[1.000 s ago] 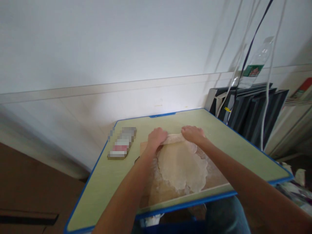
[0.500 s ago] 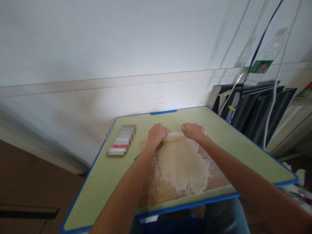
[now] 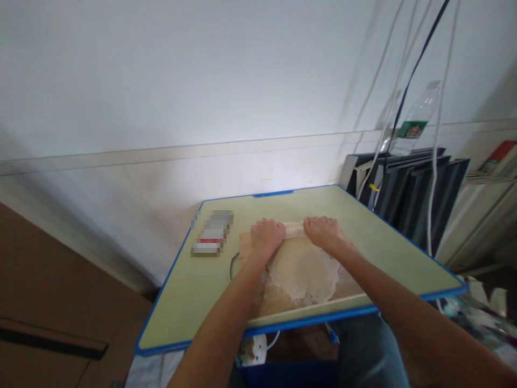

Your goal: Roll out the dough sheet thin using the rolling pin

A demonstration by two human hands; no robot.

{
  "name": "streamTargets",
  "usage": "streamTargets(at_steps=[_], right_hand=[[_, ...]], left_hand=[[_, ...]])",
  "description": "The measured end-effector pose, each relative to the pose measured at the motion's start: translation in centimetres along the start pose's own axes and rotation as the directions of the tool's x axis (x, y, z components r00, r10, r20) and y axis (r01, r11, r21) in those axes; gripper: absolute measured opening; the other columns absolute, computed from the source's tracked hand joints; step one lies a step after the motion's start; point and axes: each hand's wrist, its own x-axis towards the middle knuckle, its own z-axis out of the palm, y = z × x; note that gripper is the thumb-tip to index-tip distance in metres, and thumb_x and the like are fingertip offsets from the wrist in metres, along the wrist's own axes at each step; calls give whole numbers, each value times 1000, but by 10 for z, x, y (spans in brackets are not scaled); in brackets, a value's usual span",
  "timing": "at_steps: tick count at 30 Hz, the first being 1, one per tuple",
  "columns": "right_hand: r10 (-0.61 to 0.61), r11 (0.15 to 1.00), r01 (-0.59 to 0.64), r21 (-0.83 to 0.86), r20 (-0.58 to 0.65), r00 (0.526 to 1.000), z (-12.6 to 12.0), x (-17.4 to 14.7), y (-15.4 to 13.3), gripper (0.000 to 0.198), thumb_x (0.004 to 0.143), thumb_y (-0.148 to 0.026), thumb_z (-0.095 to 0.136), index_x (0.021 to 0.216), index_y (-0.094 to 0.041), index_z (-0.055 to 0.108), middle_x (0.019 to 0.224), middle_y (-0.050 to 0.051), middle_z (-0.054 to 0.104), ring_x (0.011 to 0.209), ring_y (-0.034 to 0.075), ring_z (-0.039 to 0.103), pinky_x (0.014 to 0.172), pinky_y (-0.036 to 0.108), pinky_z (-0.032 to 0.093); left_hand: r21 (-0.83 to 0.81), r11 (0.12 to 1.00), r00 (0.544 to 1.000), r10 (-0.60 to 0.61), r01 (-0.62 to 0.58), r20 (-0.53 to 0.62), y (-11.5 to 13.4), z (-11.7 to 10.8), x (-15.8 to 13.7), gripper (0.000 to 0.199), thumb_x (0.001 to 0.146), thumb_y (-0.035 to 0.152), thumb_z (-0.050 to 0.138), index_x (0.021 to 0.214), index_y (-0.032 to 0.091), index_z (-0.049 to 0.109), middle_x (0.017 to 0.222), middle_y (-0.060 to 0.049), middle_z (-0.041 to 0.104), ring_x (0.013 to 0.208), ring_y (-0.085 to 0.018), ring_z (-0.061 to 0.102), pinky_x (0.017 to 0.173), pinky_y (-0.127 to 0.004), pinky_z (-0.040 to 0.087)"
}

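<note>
A thin, ragged-edged sheet of dough (image 3: pixel 302 272) lies flat on a floured wooden board (image 3: pixel 274 308). Across its far edge runs a pale rolling pin (image 3: pixel 294 230), which seems to have dough wrapped round it. My left hand (image 3: pixel 269 235) is closed over the left part of the pin, and my right hand (image 3: pixel 323 231) is closed over the right part. Only a short stretch of the pin shows between them; its ends are hidden under my hands.
The board rests on a pale green table (image 3: pixel 202 302) with blue edging. A blurred-out box-like item (image 3: pixel 212 234) lies to the left. Dark flat panels (image 3: pixel 420 188) lean at the right, with a plastic bottle (image 3: pixel 416 121) above and cables (image 3: pixel 438 140) hanging down. A wall stands behind.
My hands have come slightly closer together on the rolling pin, and the flat dough in front of it looks shorter. The camera view has shifted a little.
</note>
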Motion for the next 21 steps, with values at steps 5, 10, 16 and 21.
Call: streamTargets(at_steps=[5, 10, 16, 21], right_hand=[[7, 1000, -7, 7, -63, 998, 2, -8, 1, 40, 90, -28, 23, 95, -16, 60, 96, 12, 64, 93, 25, 58, 75, 37, 39], [13, 1000, -11, 26, -64, 998, 2, -8, 1, 39, 90, -30, 23, 95, -16, 60, 97, 13, 63, 93, 25, 57, 75, 38, 39], [28, 999, -27, 45, -19, 999, 2, 3, 1, 41, 88, -29, 24, 95, -16, 62, 100, 12, 62, 95, 26, 55, 76, 39, 39], [21, 998, -23, 57, 33, 999, 7, 19, 3, 41, 87, -27, 24, 96, -18, 63, 108, 11, 59, 100, 25, 52, 77, 37, 40]], left_hand=[[34, 999, 1000, 21, -21, -5, 1, -3, -7, 41, 83, 32, 30, 89, 15, 67, 89, -12, 65, 87, -24, 60, 72, -34, 44], [41, 999, 1000, 14, -15, 19, 1, -3, -7, 42, 83, 31, 30, 91, 14, 67, 91, -13, 65, 87, -24, 60, 72, -34, 44], [3, 1000, 996, -16, 16, 86, 0, 0, 6, 41, 81, 34, 32, 91, 15, 68, 91, -14, 66, 87, -25, 61, 71, -34, 46], [-48, 997, 976, -50, 62, 213, -2, 0, 20, 41, 79, 35, 33, 94, 17, 67, 96, -14, 66, 90, -26, 61, 71, -34, 46]])
